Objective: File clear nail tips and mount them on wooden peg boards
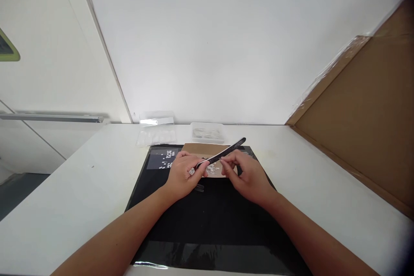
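- Dark strip (pixel 226 151), slim and slightly curved, pale along one edge: held aslant above the brown card (pixel 190 147), its free end toward the far right.
- Left hand (pixel 181 175): thumb and fingers closed on the strip's near-left end.
- Right hand (pixel 252 177): thumb and fingertips drawn close together beside the strip's middle; whether they have hold of a small piece cannot be told.
- Risk, slip: the strip is gripped at one end, so a push farther along could likely swivel it or pull it loose.
- Risk, lost piece: anything tiny at the right fingertips could drop among the loose white pieces (pixel 212 169) on the card and be hard to pick out.
- Risk, scatter: both hands hang low over the card; a dipping wrist or finger might sweep pieces onto the black mat (pixel 210 220).
- Risk, disarray: a leftward swing of the left hand could disturb the pale squares (pixel 168 154) on the dark sheet (pixel 153 161), just beside it.
- Clear slips (pixel 199 188): on the mat, just near of the left hand; hard to see, easily dragged by a wrist.
- Clear case (pixel 156 134), lid raised: far left, on the white tabletop (pixel 80 198).
- Shallow translucent box (pixel 207 133): beyond the card; the card and strip lie between it and the hands.
- Cardboard panel (pixel 362 125): right side, well apart from the work.
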Action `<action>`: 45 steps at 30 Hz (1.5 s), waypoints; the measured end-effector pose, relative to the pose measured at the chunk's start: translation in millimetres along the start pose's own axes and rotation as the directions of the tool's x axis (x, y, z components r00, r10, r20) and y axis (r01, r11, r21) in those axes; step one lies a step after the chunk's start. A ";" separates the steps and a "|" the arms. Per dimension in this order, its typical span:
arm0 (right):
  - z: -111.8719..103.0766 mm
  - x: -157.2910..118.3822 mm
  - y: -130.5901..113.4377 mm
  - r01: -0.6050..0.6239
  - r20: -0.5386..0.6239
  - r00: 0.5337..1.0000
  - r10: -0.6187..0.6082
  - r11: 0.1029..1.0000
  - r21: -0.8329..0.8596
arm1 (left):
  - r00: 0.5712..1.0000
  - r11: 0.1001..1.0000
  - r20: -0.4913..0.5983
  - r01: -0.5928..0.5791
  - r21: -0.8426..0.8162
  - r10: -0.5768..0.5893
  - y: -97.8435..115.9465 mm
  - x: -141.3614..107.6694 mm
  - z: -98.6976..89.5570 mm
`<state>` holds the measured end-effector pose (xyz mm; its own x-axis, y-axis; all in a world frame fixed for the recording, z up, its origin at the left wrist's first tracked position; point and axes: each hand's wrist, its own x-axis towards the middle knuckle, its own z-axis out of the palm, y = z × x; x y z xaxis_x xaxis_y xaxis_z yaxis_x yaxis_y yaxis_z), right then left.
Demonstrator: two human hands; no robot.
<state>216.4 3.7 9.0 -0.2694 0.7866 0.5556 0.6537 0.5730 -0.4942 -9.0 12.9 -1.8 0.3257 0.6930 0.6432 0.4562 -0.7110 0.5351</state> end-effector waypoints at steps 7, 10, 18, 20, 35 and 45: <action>-3.8 1.9 5.9 -0.059 -0.111 0.992 0.054 0.998 -0.038 | 1.000 1.000 -0.010 0.005 -0.002 -0.005 0.8 -0.5 -0.9; -8.2 5.4 12.6 -0.162 -0.198 0.968 0.157 0.987 -0.011 | 1.000 1.000 -0.015 0.003 -0.017 -0.003 0.5 -0.9 -0.9; -0.3 0.5 -0.8 0.021 -0.043 0.999 -0.021 1.000 -0.010 | 0.999 0.999 -0.015 -0.033 -0.005 0.033 0.8 0.1 -1.2; -0.6 0.1 -3.8 0.036 -0.033 0.999 -0.037 0.999 -0.025 | 0.999 0.999 -0.015 -0.047 -0.004 0.047 1.6 0.1 -1.2; -1.6 3.2 8.8 -0.011 -0.140 0.990 0.013 1.000 0.015 | 1.000 1.000 0.019 -0.003 -0.021 0.003 6.8 -1.6 -1.0; -7.8 6.4 20.1 -0.078 -0.188 0.979 0.083 0.996 0.037 | 0.999 0.998 0.000 0.051 -0.046 -0.051 7.5 -0.4 -2.0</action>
<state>233.3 18.4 7.8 -0.0761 0.7743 0.6282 0.6460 0.5182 -0.5604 -7.3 7.0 3.1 0.3022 0.7281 0.6153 0.4333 -0.6798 0.5916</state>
